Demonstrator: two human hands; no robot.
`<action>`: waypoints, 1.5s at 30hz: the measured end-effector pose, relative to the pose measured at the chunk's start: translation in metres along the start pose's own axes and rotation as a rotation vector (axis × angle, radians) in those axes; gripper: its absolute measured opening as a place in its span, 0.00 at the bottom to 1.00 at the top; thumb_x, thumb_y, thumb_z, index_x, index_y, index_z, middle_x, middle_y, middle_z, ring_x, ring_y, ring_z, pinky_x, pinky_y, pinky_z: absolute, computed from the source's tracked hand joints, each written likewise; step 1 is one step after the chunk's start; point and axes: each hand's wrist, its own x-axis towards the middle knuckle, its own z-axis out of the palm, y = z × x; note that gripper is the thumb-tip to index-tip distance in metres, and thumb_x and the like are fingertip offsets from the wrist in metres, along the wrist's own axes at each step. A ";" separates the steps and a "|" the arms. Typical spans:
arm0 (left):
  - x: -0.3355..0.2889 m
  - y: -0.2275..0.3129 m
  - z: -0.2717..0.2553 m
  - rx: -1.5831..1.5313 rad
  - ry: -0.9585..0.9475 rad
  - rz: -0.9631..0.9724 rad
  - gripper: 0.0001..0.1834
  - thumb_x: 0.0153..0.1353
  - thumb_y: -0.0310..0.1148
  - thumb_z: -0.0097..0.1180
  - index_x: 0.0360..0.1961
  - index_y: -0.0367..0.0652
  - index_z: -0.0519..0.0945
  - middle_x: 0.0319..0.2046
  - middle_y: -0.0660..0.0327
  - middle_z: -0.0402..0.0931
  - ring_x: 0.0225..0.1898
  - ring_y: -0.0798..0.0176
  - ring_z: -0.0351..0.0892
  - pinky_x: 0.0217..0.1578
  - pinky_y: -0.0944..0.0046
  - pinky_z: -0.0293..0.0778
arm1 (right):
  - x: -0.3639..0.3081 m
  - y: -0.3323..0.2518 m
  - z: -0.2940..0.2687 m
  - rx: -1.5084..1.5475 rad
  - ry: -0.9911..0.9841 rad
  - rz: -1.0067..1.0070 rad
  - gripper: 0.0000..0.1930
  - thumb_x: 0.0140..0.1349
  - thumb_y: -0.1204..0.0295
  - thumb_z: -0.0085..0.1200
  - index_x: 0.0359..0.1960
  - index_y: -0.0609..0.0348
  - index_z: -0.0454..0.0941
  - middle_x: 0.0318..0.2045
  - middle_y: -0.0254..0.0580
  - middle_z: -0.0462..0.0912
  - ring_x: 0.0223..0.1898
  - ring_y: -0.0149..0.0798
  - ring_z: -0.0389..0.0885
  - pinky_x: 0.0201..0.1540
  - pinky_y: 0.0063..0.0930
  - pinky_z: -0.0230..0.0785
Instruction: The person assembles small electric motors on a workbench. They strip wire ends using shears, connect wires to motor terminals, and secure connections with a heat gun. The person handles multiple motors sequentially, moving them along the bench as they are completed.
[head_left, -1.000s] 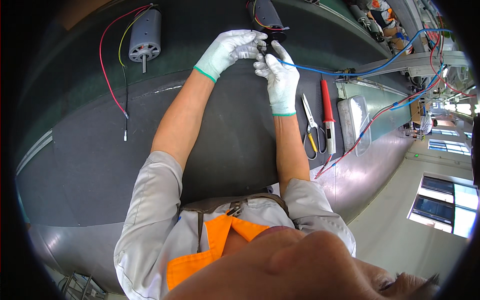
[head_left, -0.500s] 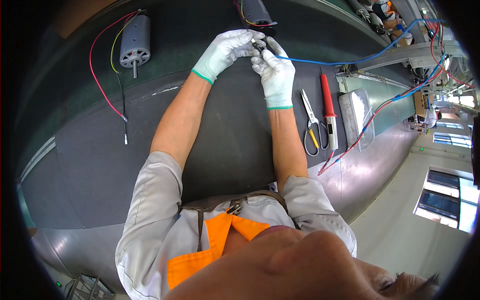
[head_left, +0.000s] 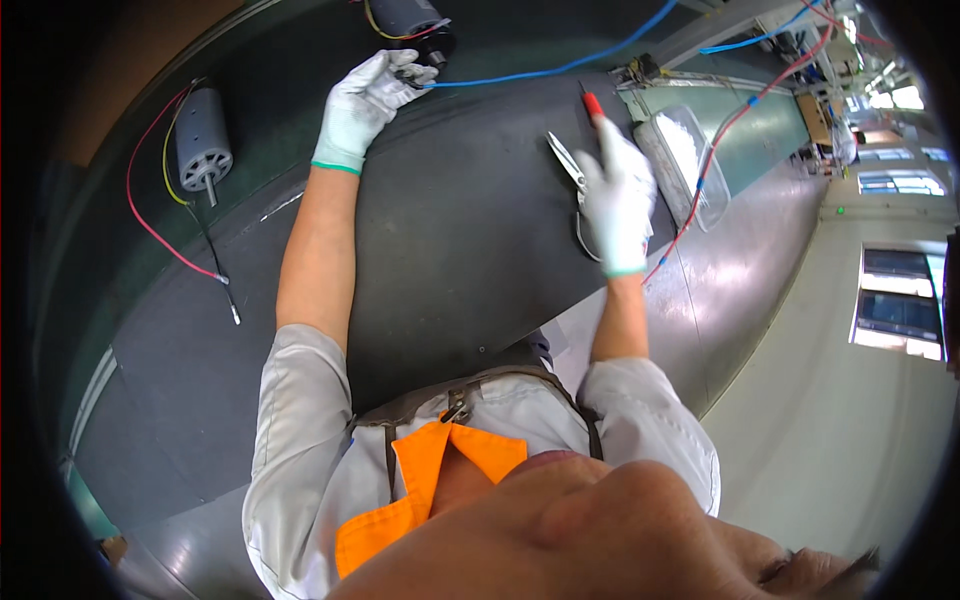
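My left hand (head_left: 362,108), in a white glove, has its fingers closed round a small black part (head_left: 418,74) at the end of a blue cable (head_left: 540,72). Just beyond those fingertips lies a grey motor (head_left: 402,16) with red and yellow wires, its dark end facing me. My gloved right hand (head_left: 620,195) lies over a red pen-shaped tool (head_left: 593,104); only the tool's red end and thin tip show past it. Motion smears the right fingers, so their grip is unclear. Beside that hand are scissors (head_left: 567,158), partly covered by it.
At the left stands another grey motor (head_left: 203,135) with loose red, yellow and black wires. A clear plastic box (head_left: 690,165) with white contents sits right of my right hand. Red and blue cables (head_left: 712,150) hang across the right side. The dark mat (head_left: 450,220) spreads before me.
My right hand has left the black part and moved right and nearer, onto the red tool. My left hand keeps the black part alone. The whole view has shifted.
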 end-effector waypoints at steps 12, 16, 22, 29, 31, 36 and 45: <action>0.001 0.005 -0.002 -0.065 0.060 0.081 0.19 0.73 0.39 0.51 0.47 0.31 0.82 0.42 0.48 0.84 0.52 0.40 0.82 0.60 0.35 0.73 | -0.020 0.095 -0.014 0.751 -0.302 0.511 0.23 0.65 0.78 0.62 0.63 0.64 0.78 0.51 0.39 0.86 0.50 0.28 0.82 0.51 0.23 0.76; 0.000 0.004 0.004 -0.023 0.053 0.086 0.18 0.74 0.38 0.49 0.46 0.32 0.82 0.41 0.49 0.83 0.51 0.40 0.81 0.59 0.36 0.73 | 0.033 0.078 -0.018 0.997 -0.481 0.460 0.24 0.65 0.73 0.64 0.63 0.61 0.78 0.49 0.35 0.86 0.43 0.25 0.81 0.43 0.19 0.75; -0.006 0.022 0.004 -0.018 0.094 0.126 0.18 0.72 0.37 0.50 0.44 0.30 0.83 0.42 0.49 0.84 0.49 0.39 0.82 0.59 0.36 0.73 | 0.092 0.080 0.000 0.959 -0.751 0.343 0.23 0.64 0.69 0.66 0.61 0.56 0.81 0.45 0.29 0.86 0.36 0.21 0.78 0.37 0.16 0.71; -0.003 0.031 -0.002 -0.022 0.057 0.184 0.18 0.72 0.37 0.50 0.46 0.30 0.82 0.43 0.48 0.83 0.51 0.37 0.81 0.59 0.36 0.72 | 0.115 0.113 0.040 0.952 -0.905 0.257 0.24 0.61 0.71 0.68 0.60 0.59 0.82 0.43 0.31 0.87 0.39 0.23 0.79 0.43 0.20 0.74; -0.005 0.030 -0.003 -0.016 0.054 0.182 0.18 0.71 0.38 0.51 0.46 0.30 0.82 0.43 0.47 0.83 0.51 0.36 0.81 0.59 0.36 0.71 | 0.117 0.112 0.044 0.931 -0.953 0.300 0.23 0.61 0.72 0.68 0.59 0.60 0.82 0.44 0.32 0.87 0.41 0.24 0.80 0.46 0.22 0.75; 0.003 0.026 -0.001 -0.084 0.049 0.159 0.19 0.71 0.39 0.52 0.45 0.30 0.81 0.41 0.47 0.82 0.50 0.36 0.81 0.60 0.36 0.70 | 0.115 0.113 0.049 0.931 -0.882 0.235 0.21 0.61 0.73 0.67 0.57 0.61 0.84 0.42 0.33 0.88 0.41 0.24 0.82 0.45 0.22 0.76; 0.000 0.025 -0.005 0.000 0.054 0.163 0.18 0.72 0.40 0.52 0.45 0.33 0.81 0.38 0.48 0.83 0.50 0.41 0.82 0.61 0.38 0.71 | 0.131 0.101 0.041 0.893 -0.950 0.207 0.19 0.61 0.72 0.65 0.55 0.59 0.85 0.35 0.32 0.86 0.34 0.24 0.79 0.38 0.20 0.74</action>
